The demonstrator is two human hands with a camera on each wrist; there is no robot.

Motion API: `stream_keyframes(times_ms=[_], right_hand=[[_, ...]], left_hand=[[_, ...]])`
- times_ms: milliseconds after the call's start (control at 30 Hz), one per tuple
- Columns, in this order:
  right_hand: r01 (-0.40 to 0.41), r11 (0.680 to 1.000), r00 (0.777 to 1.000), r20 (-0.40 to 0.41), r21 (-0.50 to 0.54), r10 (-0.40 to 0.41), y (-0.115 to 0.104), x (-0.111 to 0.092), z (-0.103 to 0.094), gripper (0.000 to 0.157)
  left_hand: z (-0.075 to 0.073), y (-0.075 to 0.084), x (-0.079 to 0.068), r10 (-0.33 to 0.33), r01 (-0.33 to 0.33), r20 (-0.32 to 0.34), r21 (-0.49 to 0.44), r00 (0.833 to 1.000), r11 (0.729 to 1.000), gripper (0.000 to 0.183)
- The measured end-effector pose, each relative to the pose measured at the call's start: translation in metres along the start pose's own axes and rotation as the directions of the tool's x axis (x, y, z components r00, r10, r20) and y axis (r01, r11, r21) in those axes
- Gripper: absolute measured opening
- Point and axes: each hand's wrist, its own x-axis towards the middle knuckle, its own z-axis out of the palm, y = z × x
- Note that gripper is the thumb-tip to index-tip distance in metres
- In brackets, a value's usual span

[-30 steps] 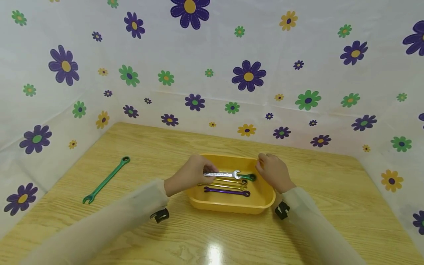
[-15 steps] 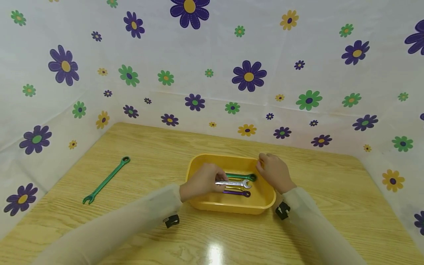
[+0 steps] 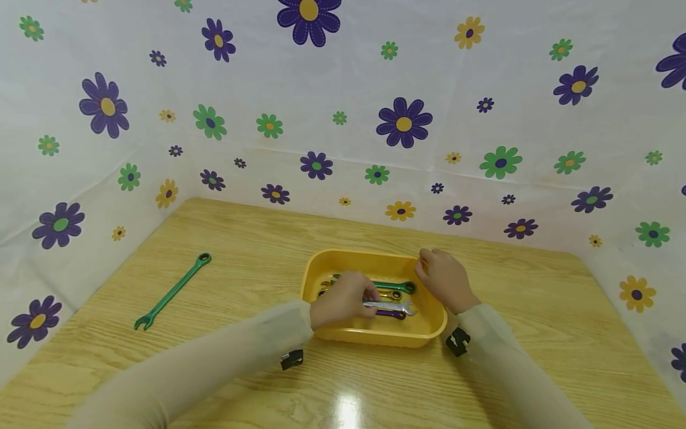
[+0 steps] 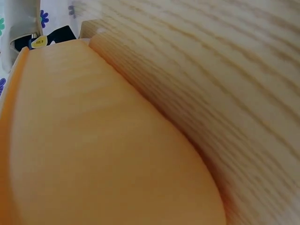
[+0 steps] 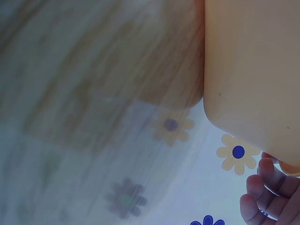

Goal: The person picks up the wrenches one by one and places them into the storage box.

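Observation:
In the head view my left hand (image 3: 345,301) pinches a silver wrench (image 3: 395,306) low inside the yellow plastic tray (image 3: 370,338). The wrench's open end points right, and its other end is hidden by the hand. Under and behind it lie a purple wrench (image 3: 395,314), yellow wrenches (image 3: 390,295) and a green wrench (image 3: 393,286), partly covered by my hand. At the tray's back right corner my right hand (image 3: 445,280) grips the rim; the right wrist view shows its curled fingers (image 5: 268,190) beside that rim. The left wrist view holds mostly the tray's outer wall (image 4: 108,140).
A second green wrench (image 3: 174,292) lies slanted on the left of the wooden table (image 3: 241,387). A white flower-printed sheet (image 3: 343,89) rises behind the table and along both sides.
My left hand has carried the silver wrench right and toward the front of the tray, down over the purple one. The right hand stays at the rim.

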Motion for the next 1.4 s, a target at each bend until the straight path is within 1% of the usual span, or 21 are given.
stream_keyframes(times_ms=[167,233,367,667,767,800,900,1000,1033,1133,1400], right_hand=[[0.000,1.000,1.000,0.008,0.000,0.000,-0.001,0.000,0.000,0.012],[0.002,1.000,1.000,0.006,-0.003,-0.002,-0.001,0.000,0.001,0.012],[-0.001,1.000,1.000,0.003,-0.013,0.001,-0.001,0.000,0.002,0.011],[0.001,1.000,1.000,0.009,-0.013,-0.001,0.000,0.000,0.002,0.012],[0.007,1.000,1.000,0.007,-0.012,-0.007,0.000,0.000,0.002,0.012],[0.010,1.000,1.000,0.004,-0.011,-0.010,0.000,0.000,0.002,0.012],[0.011,1.000,1.000,-0.003,-0.006,-0.011,0.000,0.000,0.002,0.012],[0.011,1.000,1.000,-0.008,-0.006,-0.012,0.000,0.001,0.002,0.012],[0.011,1.000,1.000,-0.008,-0.007,-0.011,0.000,0.001,0.002,0.012],[0.011,1.000,1.000,-0.005,-0.011,-0.011,0.001,0.001,0.002,0.012],[0.009,1.000,1.000,-0.011,-0.011,-0.010,0.001,0.000,0.001,0.011]], left_hand=[[0.009,-0.001,0.004,-0.019,0.021,0.034,-0.047,0.999,0.999,0.006],[0.011,-0.002,0.004,-0.027,0.029,0.045,-0.053,0.999,0.998,0.005],[0.012,-0.001,0.004,-0.046,0.049,0.054,-0.039,0.997,0.998,0.004],[0.016,-0.003,0.007,-0.050,0.052,0.073,-0.014,0.996,0.999,0.004],[0.016,-0.003,0.008,-0.041,0.041,0.081,0.001,0.996,0.999,0.004],[0.016,-0.002,0.008,-0.024,0.023,0.079,0.015,0.997,1.000,0.003],[0.017,-0.002,0.008,-0.009,0.007,0.084,0.019,0.996,1.000,0.003],[0.018,-0.003,0.009,-0.012,0.009,0.086,0.033,0.996,0.999,0.004],[0.019,-0.004,0.010,-0.027,0.024,0.089,0.028,0.996,0.999,0.004],[0.020,-0.004,0.010,-0.038,0.034,0.092,0.042,0.995,0.999,0.004],[0.021,-0.004,0.012,-0.042,0.037,0.109,0.049,0.993,0.998,0.004]])
